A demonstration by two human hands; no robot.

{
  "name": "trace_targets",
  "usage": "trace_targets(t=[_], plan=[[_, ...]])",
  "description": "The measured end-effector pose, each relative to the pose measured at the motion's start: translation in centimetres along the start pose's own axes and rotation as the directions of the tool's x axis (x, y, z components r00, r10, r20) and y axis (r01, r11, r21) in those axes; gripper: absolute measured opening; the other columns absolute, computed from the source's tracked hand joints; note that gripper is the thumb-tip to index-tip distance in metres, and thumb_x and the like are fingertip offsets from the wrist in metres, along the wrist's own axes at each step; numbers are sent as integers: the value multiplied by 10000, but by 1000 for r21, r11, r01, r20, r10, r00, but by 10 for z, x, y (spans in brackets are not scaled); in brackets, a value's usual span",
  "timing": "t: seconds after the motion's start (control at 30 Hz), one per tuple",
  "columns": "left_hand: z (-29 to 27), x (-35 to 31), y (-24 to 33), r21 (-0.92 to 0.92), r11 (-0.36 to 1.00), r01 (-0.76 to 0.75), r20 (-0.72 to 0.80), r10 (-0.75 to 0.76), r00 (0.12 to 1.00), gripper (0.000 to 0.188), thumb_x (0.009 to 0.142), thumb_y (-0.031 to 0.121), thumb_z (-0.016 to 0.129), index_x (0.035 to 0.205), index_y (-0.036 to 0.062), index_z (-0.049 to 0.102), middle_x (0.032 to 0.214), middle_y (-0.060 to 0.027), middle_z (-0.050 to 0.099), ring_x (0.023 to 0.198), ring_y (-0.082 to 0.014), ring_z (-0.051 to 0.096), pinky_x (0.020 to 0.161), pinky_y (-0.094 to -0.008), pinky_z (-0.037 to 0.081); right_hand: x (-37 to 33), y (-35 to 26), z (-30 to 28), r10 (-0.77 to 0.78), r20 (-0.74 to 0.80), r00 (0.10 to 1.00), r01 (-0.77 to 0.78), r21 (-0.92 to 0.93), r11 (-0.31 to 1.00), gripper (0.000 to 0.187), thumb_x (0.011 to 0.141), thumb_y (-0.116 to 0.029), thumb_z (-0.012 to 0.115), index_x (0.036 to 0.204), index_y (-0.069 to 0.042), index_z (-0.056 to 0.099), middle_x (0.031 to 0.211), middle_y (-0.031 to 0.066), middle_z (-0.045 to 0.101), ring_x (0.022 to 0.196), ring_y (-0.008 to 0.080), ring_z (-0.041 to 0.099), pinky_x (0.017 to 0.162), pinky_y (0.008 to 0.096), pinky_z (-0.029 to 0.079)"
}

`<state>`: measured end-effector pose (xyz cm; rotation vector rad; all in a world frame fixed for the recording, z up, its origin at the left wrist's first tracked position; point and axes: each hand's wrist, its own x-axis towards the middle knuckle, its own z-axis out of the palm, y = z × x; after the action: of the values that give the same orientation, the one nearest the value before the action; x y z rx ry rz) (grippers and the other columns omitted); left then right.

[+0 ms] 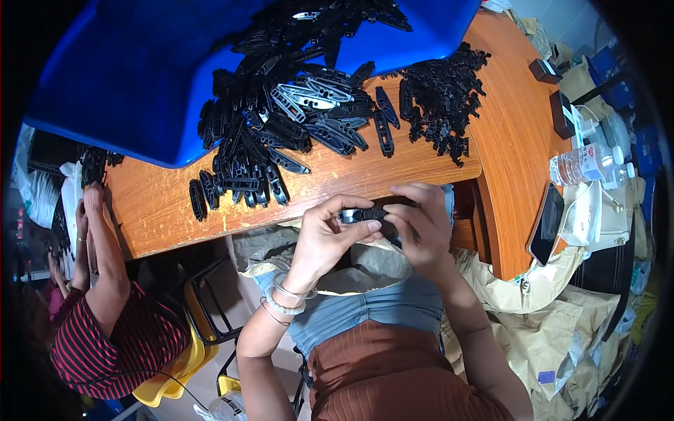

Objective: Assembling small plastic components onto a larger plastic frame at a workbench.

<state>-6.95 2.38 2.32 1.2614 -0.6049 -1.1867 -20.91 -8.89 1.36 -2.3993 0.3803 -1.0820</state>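
Note:
My left hand (321,235) grips an oblong black plastic part (358,215) between thumb and fingers, just off the table's front edge. Fingertips of my right hand (425,231) press against the part's right end; whether a smaller piece is between them I cannot make out. Beneath both hands, a sack (372,270) with a grey lining gapes on my lap. Beyond them, a heap of similar long black plastic parts (267,137) spreads over the wooden table (168,210). To its right lies a pile of small black clips or pieces (446,98).
A large blue bin (126,91) tips toward the heap, with more black parts inside. At right are a water bottle (583,165), a phone (546,224) and paper sacks (533,344). On the left, a person in a striped shirt (133,337) works at the table.

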Motion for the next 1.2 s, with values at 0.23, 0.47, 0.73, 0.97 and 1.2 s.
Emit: trace_targets(t=[0.23,0.47,0.73,0.97,1.2], plan=[[-4,-6,0,231,964,-135,-32,146,989,201,792,-61,636,989,-37,604,841,-105,669,716,-121,666,627,-203,525,-7,-2,3,490,475,731,-682,494,539,234,785,27,616,1019,32,609,893,102,631,709,133,599,644,239,459],[-32,-19,18,415,909,-45,156,-22,987,184,904,79,551,985,-61,638,865,-112,675,765,-157,661,691,-253,518,-1,-9,-4,304,604,737,-641,480,599,212,792,-3,625,1003,14,636,752,56,633,669,103,609,601,229,461],[-24,29,20,966,153,-207,107,494,863,342,798,94,602,1128,21,554,879,-141,543,780,-250,593,574,-303,500,-7,61,-14,274,-285,918,-319,-125,939,57,776,-14,643,801,19,603,808,110,599,738,247,574,656,322,456],[-25,72,9,945,-303,-125,287,579,763,363,728,3,533,1086,-38,484,866,-128,434,769,-244,524,523,-309,503,-9,91,-12,224,-251,942,-301,-334,893,90,771,-23,635,824,-11,563,838,128,551,825,305,526,749,388,422],[-42,45,-8,976,-26,-217,172,706,687,313,788,-16,571,1090,-6,491,1110,-230,501,768,-364,607,591,-384,521,-7,78,0,223,-282,933,-316,-348,883,124,779,-4,621,892,2,570,877,141,569,859,311,538,753,393,432]])
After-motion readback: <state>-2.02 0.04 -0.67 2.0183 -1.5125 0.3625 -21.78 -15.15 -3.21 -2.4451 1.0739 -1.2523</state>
